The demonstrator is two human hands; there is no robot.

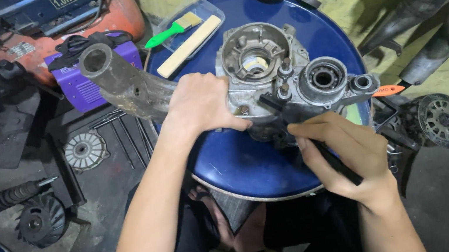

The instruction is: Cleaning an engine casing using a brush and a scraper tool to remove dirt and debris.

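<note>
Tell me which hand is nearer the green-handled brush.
Left. The left hand rests on the engine casing, just below the green-handled brush; the right hand is farther, lower right.
</note>
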